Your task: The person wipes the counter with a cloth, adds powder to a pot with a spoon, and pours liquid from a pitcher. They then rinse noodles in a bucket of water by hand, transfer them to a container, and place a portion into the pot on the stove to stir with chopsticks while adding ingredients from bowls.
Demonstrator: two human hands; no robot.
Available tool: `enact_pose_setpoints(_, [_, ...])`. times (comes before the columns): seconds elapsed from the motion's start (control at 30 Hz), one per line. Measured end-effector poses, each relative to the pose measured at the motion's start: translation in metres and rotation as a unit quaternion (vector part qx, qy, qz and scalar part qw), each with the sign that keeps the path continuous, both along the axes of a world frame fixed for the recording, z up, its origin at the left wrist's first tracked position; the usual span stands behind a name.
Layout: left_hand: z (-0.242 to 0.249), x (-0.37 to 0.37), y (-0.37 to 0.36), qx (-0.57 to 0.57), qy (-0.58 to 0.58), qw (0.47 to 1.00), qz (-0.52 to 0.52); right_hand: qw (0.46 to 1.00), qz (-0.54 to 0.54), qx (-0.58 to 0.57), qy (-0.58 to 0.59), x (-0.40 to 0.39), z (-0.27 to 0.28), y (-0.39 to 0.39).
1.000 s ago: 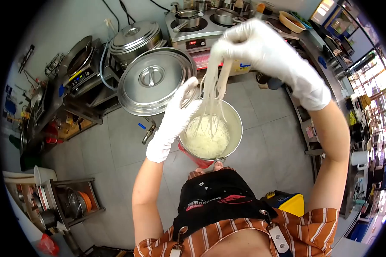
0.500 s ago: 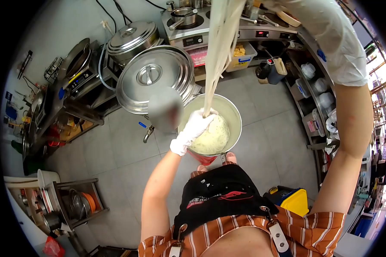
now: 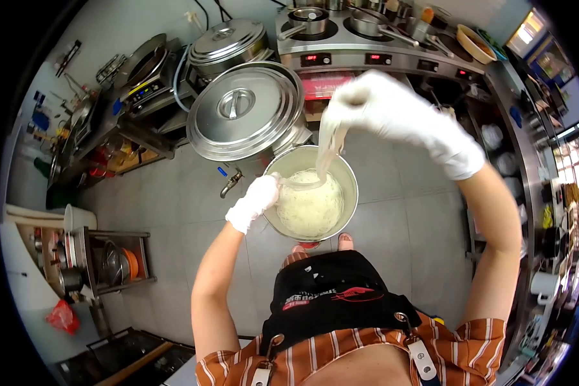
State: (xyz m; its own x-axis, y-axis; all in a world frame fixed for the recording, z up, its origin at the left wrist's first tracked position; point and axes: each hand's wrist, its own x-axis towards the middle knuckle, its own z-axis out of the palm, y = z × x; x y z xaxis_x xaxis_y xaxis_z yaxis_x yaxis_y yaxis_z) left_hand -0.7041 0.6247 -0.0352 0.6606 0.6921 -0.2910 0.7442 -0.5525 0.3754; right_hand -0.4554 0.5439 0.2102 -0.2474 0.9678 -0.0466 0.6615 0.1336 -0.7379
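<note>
A tall metal pot [image 3: 352, 193] stands on the floor before my feet, with pale thin noodles [image 3: 309, 209] filling much of it. My right hand [image 3: 363, 103], in a white glove and smeared by motion, is closed over a bundle of noodles [image 3: 331, 145] above the pot's far rim. The bundle hangs down and bends left toward my left hand [image 3: 262, 194]. That hand, gloved too, is at the left rim, its fingers closed on the other end of the strands.
Left of the pot is a large lidded steel pot [image 3: 251, 106] with a tap [image 3: 230, 185] jutting out low. A counter with cooktops [image 3: 367, 58] holding pans runs along the back. Steel shelving [image 3: 495, 148] stands to the right and a small rack [image 3: 119, 257] to the left.
My right hand has come down from high above, and the long stretched bundle now hangs shorter and folded. My left hand has shifted left from over the noodles to the pot's rim.
</note>
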Motion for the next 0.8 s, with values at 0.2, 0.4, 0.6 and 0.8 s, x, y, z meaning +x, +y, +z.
enact_pose_setpoints(0.2, [0.077,0.026,-0.01,0.04,-0.14,0.988,0.043,0.997,0.056,-0.016,-0.055,0.009,-0.125,0.018])
enact_pose_setpoints(0.4, [0.125,0.054,-0.031,0.084,-0.201,0.973,0.074,0.962,0.124,-0.058,0.236,-0.004,-0.155,0.031])
enact_pose_setpoints(0.6, [0.149,0.066,-0.033,0.036,-0.337,0.924,0.179,0.933,0.169,-0.122,0.294,-0.009,-0.139,0.039])
enact_pose_setpoints(0.8, [0.157,0.06,-0.021,-0.147,-0.405,0.877,0.214,0.879,0.159,-0.193,0.407,-0.005,-0.132,0.041])
